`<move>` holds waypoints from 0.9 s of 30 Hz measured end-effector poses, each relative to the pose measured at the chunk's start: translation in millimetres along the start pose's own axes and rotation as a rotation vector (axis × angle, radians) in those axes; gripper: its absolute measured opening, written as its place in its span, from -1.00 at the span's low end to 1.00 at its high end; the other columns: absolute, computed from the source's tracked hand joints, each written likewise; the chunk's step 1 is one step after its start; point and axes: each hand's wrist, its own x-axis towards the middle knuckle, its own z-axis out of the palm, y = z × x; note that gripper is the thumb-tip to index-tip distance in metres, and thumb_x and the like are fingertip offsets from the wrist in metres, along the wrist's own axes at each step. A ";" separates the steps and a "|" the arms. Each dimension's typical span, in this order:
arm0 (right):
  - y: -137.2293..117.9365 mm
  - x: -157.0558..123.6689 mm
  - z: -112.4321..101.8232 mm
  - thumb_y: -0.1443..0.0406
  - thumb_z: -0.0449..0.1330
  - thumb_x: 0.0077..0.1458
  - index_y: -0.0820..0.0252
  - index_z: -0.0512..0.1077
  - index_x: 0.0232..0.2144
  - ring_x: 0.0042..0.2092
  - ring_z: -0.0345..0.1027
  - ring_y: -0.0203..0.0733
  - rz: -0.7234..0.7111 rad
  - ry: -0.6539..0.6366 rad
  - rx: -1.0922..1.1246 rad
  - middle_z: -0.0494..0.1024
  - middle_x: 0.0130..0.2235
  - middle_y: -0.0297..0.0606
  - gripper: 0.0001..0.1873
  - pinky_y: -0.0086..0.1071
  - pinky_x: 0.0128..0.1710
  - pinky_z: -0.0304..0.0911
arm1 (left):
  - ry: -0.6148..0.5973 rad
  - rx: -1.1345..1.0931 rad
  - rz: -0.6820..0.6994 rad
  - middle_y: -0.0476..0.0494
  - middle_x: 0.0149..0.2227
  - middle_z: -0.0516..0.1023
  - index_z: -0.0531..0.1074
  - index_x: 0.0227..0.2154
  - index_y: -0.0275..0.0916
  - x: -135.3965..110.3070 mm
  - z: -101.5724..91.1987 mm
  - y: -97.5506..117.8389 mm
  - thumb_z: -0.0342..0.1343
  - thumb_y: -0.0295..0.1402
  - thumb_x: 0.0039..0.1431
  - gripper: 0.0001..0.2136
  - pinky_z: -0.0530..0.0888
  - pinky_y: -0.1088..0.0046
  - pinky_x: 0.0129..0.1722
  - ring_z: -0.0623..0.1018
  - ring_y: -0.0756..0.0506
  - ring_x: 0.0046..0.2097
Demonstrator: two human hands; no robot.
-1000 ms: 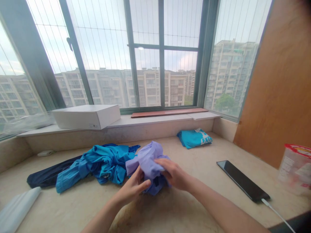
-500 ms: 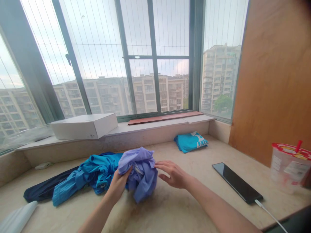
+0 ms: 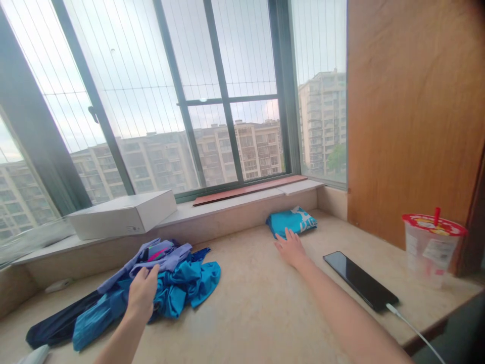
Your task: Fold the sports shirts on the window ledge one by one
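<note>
A lavender garment (image 3: pixel 166 260) lies crumpled on top of a pile, with a patch of pink showing in its folds. Bright blue clothing (image 3: pixel 202 284) spreads beneath it, and a dark navy piece (image 3: pixel 62 318) sticks out at the left. My left hand (image 3: pixel 142 293) is at the near side of the pile, fingers curled against the lavender garment; its grip is partly hidden. Toward the back right, my right hand (image 3: pixel 291 248) reaches with fingers spread to the near edge of a folded turquoise garment (image 3: pixel 290 222) with a white print.
A black phone (image 3: pixel 359 280) with a white cable lies right of my right forearm. Beyond it stands a plastic cup (image 3: pixel 432 253) with a red lid and straw. A white box (image 3: pixel 125 215) and a reddish-brown board (image 3: pixel 250 189) rest on the window ledge.
My left hand has brought the lavender garment left onto the blue pile. My right hand has left it and moved back and right to the folded turquoise garment. The view has shifted slightly.
</note>
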 end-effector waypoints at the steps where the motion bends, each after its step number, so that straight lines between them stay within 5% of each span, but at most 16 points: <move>1: 3.0 3.6 2.6 0.02 -0.09 0.38 0.01 0.23 0.33 0.45 -0.23 0.14 0.012 -0.006 0.002 -0.04 0.45 -0.07 -0.43 0.03 0.36 -0.27 | 0.021 0.110 0.044 -0.34 0.06 0.49 0.45 -0.30 -0.22 -11.2 2.6 -3.1 0.36 -0.30 -0.13 -0.69 0.05 -0.14 0.34 0.27 -0.46 0.31; 4: 8.1 12.2 12.0 0.03 -0.16 0.39 0.05 0.18 0.35 0.45 -0.23 0.11 0.053 -0.025 -0.003 -0.05 0.45 -0.06 -0.40 0.03 0.35 -0.27 | -0.108 0.243 0.261 -0.33 0.22 0.39 0.50 -0.12 -0.20 -45.6 16.8 -7.0 0.31 -0.16 -0.08 -0.57 0.19 -0.04 0.31 0.34 -0.44 0.27; 7: 11.5 17.8 20.1 0.12 -0.23 0.41 0.19 0.12 0.38 0.45 -0.21 0.06 0.081 -0.032 -0.021 -0.04 0.45 -0.01 -0.40 0.00 0.36 -0.28 | -0.309 0.283 0.452 -0.22 0.09 0.53 0.60 -0.22 -0.11 -71.6 30.0 -11.8 0.29 -0.14 -0.06 -0.69 0.22 0.03 0.31 0.44 -0.38 0.19; 11: 14.8 21.5 24.4 0.10 -0.21 0.40 0.18 0.11 0.38 0.45 -0.27 0.06 0.088 -0.018 -0.058 -0.06 0.45 -0.01 -0.39 0.01 0.37 -0.33 | -0.485 0.362 0.547 -0.22 -0.05 0.62 0.65 -0.38 -0.06 -87.3 35.4 -26.1 0.28 -0.18 0.01 -0.86 0.33 0.03 0.23 0.54 -0.36 0.05; 16: 12.9 35.5 22.4 0.03 -0.14 0.38 0.09 -0.09 0.43 0.46 -0.30 0.00 0.078 0.006 -0.119 -0.12 0.46 -0.03 -0.32 -0.03 0.37 -0.36 | -0.639 0.383 0.661 -0.19 -0.12 0.66 0.65 -0.32 -0.03 -98.1 35.3 -38.7 0.29 -0.28 0.08 -0.90 0.41 0.10 0.16 0.57 -0.32 0.03; 21: 8.9 65.7 18.8 0.01 -0.10 0.34 0.29 -0.06 0.42 0.42 -0.13 0.12 0.136 0.010 -0.164 0.03 0.41 0.13 -0.24 0.04 0.33 -0.21 | -0.728 0.483 0.840 -0.17 -0.15 0.67 0.62 -0.24 -0.03 -101.9 33.2 -38.3 0.14 -0.40 0.20 -0.82 0.47 0.12 0.09 0.60 -0.27 -0.01; 27: 9.6 81.4 17.8 0.21 -0.03 0.31 0.25 0.20 0.34 0.31 0.18 0.11 0.118 -0.012 -0.234 0.32 0.29 0.12 -0.41 -0.01 0.29 -0.09 | -0.720 0.572 0.971 -0.16 -0.20 0.65 0.55 -0.20 -0.10 -102.1 30.3 -36.9 0.04 -0.50 0.24 -0.78 0.51 0.16 0.02 0.60 -0.23 -0.04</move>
